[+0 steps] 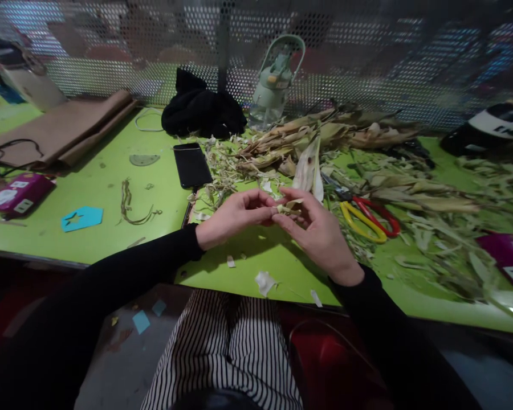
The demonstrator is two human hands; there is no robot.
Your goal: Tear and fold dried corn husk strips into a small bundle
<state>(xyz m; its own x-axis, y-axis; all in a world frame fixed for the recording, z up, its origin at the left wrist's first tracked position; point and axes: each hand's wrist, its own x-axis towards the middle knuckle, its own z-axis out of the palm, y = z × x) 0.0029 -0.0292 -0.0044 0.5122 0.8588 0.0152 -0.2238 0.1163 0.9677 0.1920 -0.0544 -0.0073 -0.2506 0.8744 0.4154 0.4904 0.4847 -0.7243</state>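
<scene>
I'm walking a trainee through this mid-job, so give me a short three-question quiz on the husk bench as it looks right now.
1. True or false: the left hand and the right hand both pinch the small husk piece.
2. The scissors lie: A) left of the left hand B) on the table, right of the right hand C) held in the left hand.
3. Fill in: the scissors' handles are yellow and ____.
Key: 1 true; 2 B; 3 red.
</scene>
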